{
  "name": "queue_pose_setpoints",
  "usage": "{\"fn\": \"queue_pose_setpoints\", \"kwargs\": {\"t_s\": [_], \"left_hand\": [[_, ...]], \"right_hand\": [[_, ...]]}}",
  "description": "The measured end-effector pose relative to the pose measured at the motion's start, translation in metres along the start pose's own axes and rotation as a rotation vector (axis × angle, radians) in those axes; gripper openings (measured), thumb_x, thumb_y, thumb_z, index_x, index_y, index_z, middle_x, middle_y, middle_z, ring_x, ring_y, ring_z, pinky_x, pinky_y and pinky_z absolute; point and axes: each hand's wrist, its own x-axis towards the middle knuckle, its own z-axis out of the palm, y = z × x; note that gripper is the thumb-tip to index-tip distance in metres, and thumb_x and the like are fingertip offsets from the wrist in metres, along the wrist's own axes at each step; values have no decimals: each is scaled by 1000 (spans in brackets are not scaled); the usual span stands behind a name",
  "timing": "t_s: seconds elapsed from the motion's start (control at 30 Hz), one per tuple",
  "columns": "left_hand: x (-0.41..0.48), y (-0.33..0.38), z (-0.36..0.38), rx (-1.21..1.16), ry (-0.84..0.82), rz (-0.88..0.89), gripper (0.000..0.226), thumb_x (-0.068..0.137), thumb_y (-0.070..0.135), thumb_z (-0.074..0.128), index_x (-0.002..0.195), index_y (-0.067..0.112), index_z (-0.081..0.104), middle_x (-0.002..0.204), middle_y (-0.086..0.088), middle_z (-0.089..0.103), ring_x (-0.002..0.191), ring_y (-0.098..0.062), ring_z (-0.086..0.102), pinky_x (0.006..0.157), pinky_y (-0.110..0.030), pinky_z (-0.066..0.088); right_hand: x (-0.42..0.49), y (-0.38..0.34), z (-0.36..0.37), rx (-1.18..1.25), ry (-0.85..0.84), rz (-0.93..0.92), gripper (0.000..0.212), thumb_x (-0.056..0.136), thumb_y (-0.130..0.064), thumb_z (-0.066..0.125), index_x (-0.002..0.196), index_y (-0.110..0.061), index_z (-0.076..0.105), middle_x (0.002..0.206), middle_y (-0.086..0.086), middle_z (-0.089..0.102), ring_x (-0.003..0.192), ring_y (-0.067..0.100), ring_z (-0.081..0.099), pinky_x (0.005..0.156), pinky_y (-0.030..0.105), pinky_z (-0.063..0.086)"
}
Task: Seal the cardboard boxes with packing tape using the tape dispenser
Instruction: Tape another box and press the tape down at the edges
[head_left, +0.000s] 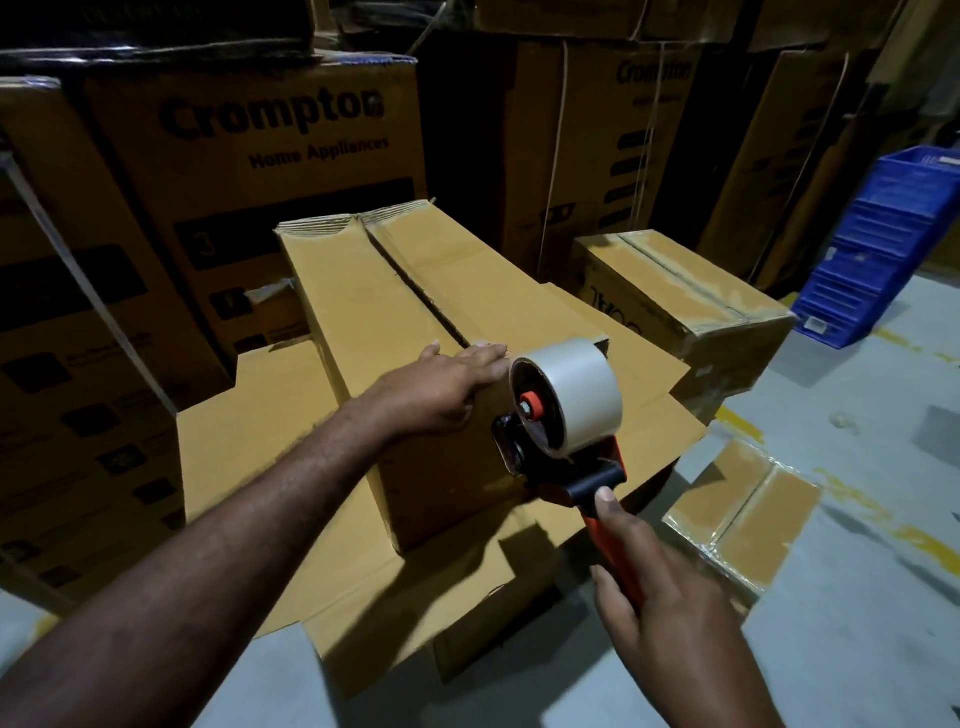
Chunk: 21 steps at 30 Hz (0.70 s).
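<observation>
Left hand (457, 384) lies flat on the box (353, 322); right hand (660, 582) grips the tape dispenser (563, 410). Flaps (467, 270) beyond the left hand might pop open.

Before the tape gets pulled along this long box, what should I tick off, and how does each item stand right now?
1. Left hand presses the flaps down at the near end of the box: ok.
2. Right hand grips the dispenser by its handle: ok.
3. Dispenser sits at the box's near end, roughly in line with the seam: ok.
4. Flaps closed tight along the seam: not ok, a dark gap shows from the near end to the far end.
5. Tape end stuck to the box: cannot tell, the dispenser hides it.
6. Roll has tape left: ok.
</observation>
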Motion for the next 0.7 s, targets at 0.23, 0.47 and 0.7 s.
{"fn": "queue_pose_setpoints", "kwargs": {"t_s": [0.23,0.47,0.7], "left_hand": [[-3,12,-4,-68,-21,-63,65,97,3,44,156,27,32,169,6,10,154,-13,13,123,-49,-3],[6,41,5,-37,218,-244,19,93,12,62,109,23,62,102,-5,63,101,-30,62,87,-40,52],[-1,40,16,-61,409,-284,10,95,25,64,98,26,73,85,1,71,76,-16,62,55,-27,40]], "right_hand": [[0,6,9,-19,-86,7,84,84,-26,75,149,-47,27,101,-9,68,78,-3,49,66,10,37],[13,6,19,-4,-129,75,74,95,-36,58,150,-50,12,118,-9,63,93,0,49,78,19,45],[21,8,36,218,-270,367,62,94,-41,60,148,-47,29,111,-6,63,81,3,58,62,20,48]]}}
